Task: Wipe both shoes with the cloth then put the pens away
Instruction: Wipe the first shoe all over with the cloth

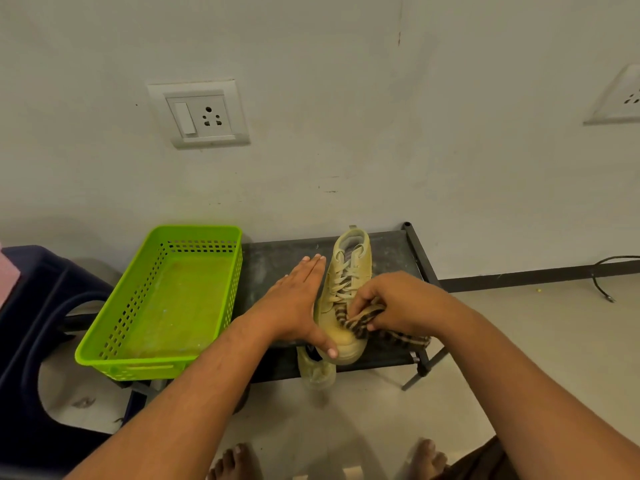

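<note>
One shoe (341,282) points toe toward the person, heel toward the wall.

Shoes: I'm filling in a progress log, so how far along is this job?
Nothing looks finished. In hand: the left hand steadies one shoe on the rack while the right hand presses the striped cloth on its toe. Left: the second shoe below, then the pens; none are in view, and the green basket holds none.

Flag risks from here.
1. The shoe sits toe near the rack edge; the left hand only braces it flat, no grip, so a hard wipe may tip it off.
2. The cloth in the right hand trails loose and might snag.
3. The second shoe, half hidden under the rack, could get skipped.
</note>
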